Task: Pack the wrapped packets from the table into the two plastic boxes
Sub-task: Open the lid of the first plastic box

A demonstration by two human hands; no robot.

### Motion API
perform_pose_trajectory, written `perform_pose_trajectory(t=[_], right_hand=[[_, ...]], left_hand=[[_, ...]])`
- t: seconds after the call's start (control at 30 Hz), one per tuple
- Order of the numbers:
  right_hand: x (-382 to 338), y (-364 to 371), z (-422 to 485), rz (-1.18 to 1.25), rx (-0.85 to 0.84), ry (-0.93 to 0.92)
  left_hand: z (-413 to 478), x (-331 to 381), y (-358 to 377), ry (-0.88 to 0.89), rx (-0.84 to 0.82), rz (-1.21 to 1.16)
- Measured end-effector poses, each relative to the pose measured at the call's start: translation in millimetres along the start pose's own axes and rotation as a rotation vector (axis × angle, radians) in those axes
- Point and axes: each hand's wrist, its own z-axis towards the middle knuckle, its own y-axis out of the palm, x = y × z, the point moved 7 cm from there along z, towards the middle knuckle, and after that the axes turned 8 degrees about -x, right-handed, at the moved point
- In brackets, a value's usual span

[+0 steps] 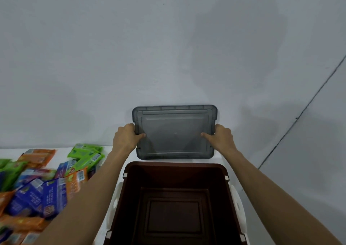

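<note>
A brown plastic box (pixel 223 194) stands open and empty in front of me on the white table. Above its far edge I hold a translucent grey lid (pixel 175 125), tilted up towards the wall. My left hand (pixel 125 138) grips the lid's left edge and my right hand (pixel 221 137) grips its right edge, thumbs on the near face. Several wrapped packets (pixel 46 186) in orange, green and blue lie in a loose heap on the table to the left of the box. Only one box is in view.
A plain grey wall (pixel 168 48) rises right behind the table. White clip handles (pixel 237 203) stick out on the box's left and right sides. The table's right end shows beside the box, with floor beyond.
</note>
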Motion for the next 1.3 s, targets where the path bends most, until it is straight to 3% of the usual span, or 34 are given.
perform_pose_trajectory(t=[0.47, 0.77, 1.13, 1.3], right_hand=[[21, 13, 3, -0.05, -0.046, 0.057], [30, 10, -40, 0.224, -0.172, 0.077], [46, 19, -165, 0.452, -0.256, -0.006], [48, 29, -184, 0.436, -0.135, -0.034]], left_hand=[[10, 1, 20, -0.036, 0.015, 0.053], [-27, -41, 10, -0.039, -0.068, -0.179], [-166, -58, 21, 0.091, -0.263, -0.513], [-187, -71, 35, 0.027, -0.198, -0.603]])
